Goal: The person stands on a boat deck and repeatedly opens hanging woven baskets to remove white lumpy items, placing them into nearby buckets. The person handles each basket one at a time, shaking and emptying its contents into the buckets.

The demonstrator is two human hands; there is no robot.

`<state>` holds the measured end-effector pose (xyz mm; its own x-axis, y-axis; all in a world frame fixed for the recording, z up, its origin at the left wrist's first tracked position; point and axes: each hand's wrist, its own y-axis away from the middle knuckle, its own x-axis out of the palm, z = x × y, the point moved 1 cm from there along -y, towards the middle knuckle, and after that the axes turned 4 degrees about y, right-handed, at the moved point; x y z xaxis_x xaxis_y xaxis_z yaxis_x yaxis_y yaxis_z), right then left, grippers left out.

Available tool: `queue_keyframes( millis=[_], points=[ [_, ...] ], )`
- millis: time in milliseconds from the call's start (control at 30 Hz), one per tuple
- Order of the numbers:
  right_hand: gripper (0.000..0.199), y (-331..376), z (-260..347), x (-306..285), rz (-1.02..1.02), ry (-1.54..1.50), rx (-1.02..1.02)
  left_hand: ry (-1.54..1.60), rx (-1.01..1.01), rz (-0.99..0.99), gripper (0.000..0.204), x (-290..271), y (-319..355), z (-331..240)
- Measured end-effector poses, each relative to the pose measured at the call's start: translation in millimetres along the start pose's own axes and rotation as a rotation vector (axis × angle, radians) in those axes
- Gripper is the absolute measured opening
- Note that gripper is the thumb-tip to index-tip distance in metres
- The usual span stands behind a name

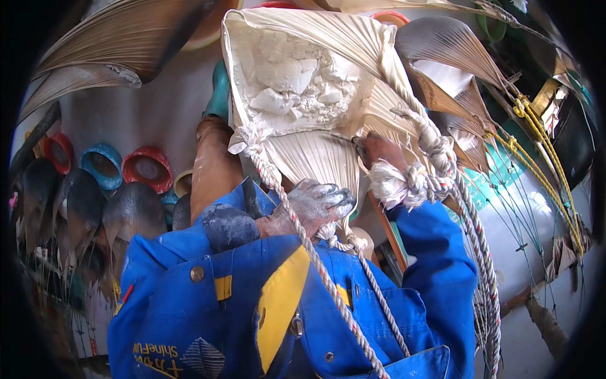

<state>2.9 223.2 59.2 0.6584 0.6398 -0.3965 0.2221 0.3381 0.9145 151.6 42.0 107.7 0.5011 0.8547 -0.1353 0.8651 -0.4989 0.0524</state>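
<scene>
A cream, pleated, cloth-like sling [315, 155] hangs in front of me, its corners gathered into knotted rope [435, 145]. White lumps and powder [287, 76] fill it. My left hand [312, 205], dusted white, has its fingers curled in just below the sling's near edge, beside a twisted rope [293, 224]. What those fingers hold, if anything, is hidden. At the sling's near right side, my right hand [382, 151] is closed, with a thin dark sliver showing at its fingertips. A frayed rope knot [404, 183] partly covers that hand's wrist.
Red bowls [147, 169] and a blue bowl [101, 165] stand at the left, near several dark, scoop-shaped pieces [136, 208]. More pleated brown pieces [120, 38] hang at the upper left. Yellow rope [549, 170] and thin green cords [511, 208] run down the right side.
</scene>
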Motion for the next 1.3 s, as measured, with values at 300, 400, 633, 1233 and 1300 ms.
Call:
queue_keyframes(
  millis=[300, 400, 633, 1233, 1300],
  points=[
    [0.022, 75.1, 16.1, -3.3, -0.24, -0.28, -0.115, 0.059, 0.014, -0.023, 0.048, -6.7, -10.1, 6.9],
    [0.024, 44.2, 7.6, 23.0, -0.154, -0.219, 0.047, 0.177, -0.015, 0.024, 0.043, -16.1, -14.3, 7.3],
    [0.028, 64.3, 4.0, 57.4, -0.384, -0.236, -0.002, 0.611, -0.123, 0.3, 0.044, -57.3, -32.7, 13.7],
    [0.026, 61.5, 46.9, 30.0, -0.465, -0.293, 0.351, 0.439, -0.057, 0.205, 0.054, -22.9, -63.2, 51.3],
    [0.018, 62.4, 67.5, 22.3, -0.516, -0.342, 0.354, 0.332, -0.287, 0.347, 0.054, -11.6, -59.0, 65.2]
  ],
)
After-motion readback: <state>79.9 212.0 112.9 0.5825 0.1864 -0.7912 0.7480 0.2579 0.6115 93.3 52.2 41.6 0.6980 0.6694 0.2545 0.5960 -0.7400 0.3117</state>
